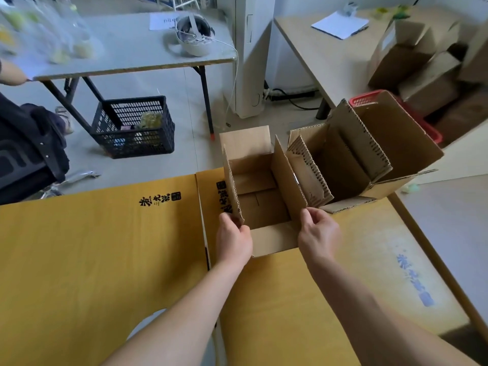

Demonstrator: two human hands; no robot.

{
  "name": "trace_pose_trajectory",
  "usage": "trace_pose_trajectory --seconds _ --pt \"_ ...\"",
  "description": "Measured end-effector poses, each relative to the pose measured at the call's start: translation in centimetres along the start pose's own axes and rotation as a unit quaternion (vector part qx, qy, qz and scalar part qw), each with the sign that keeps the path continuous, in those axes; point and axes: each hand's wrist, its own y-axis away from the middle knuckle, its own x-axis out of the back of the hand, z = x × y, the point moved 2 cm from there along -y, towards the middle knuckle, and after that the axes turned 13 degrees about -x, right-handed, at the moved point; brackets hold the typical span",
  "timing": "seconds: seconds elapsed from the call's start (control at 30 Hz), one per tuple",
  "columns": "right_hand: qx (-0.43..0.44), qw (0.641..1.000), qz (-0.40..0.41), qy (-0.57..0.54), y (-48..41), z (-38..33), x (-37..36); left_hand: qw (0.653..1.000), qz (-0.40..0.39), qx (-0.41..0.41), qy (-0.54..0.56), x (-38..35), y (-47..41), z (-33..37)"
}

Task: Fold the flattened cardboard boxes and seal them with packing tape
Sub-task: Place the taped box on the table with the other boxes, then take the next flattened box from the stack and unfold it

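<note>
A small brown cardboard box (266,233) stands upright and open-topped on the yellow cardboard-covered worktop (105,247), its four top flaps raised. My left hand (233,240) grips the lower end of the left flap. My right hand (318,233) pinches the near corner of the right flap. A second, larger open box (369,154) stands just behind and to the right, flaps up. No tape is visible.
A black plastic crate (134,128) sits on the floor under a grey folding table (132,48). A red basket (367,97) and stacked cardboard boxes (422,64) lie at right. Another person sits at the far left (29,149).
</note>
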Motion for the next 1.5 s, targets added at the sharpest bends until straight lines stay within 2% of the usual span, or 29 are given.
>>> trace_pose_trajectory --seconds 0.37,0.5,0.57,0.67,0.87,1.13,1.37,1.5 --pt "0.034 0.999 -0.018 0.009 1.0 1.2 2.1 0.997 -0.018 -0.067 -0.015 0.6 1.9 -0.2" --pt "0.046 0.999 -0.024 -0.001 1.5 2.6 4.6 0.995 0.009 -0.096 -0.037 0.8 4.5 0.6" --pt "0.05 0.998 -0.024 0.005 1.9 3.5 6.2 0.985 0.044 -0.144 -0.08 1.0 6.3 1.2" --pt "0.065 0.998 -0.018 0.019 2.4 5.2 9.8 0.962 0.05 -0.237 -0.129 0.5 9.5 2.8" --pt "0.11 0.991 0.026 0.065 3.6 9.3 20.5 0.915 -0.045 -0.363 -0.171 -4.4 17.3 8.5" --pt "0.151 0.976 0.103 0.121 5.3 17.4 38.6 0.832 -0.145 -0.502 -0.187 -15.1 30.5 17.9" --pt "0.128 0.952 0.202 0.189 6.4 25.4 52.2 0.749 -0.203 -0.6 -0.195 -23.8 40.9 23.7" --pt "0.084 0.938 0.249 0.227 7.1 29.5 57.7 0.706 -0.242 -0.636 -0.196 -28.1 45.5 26.0"
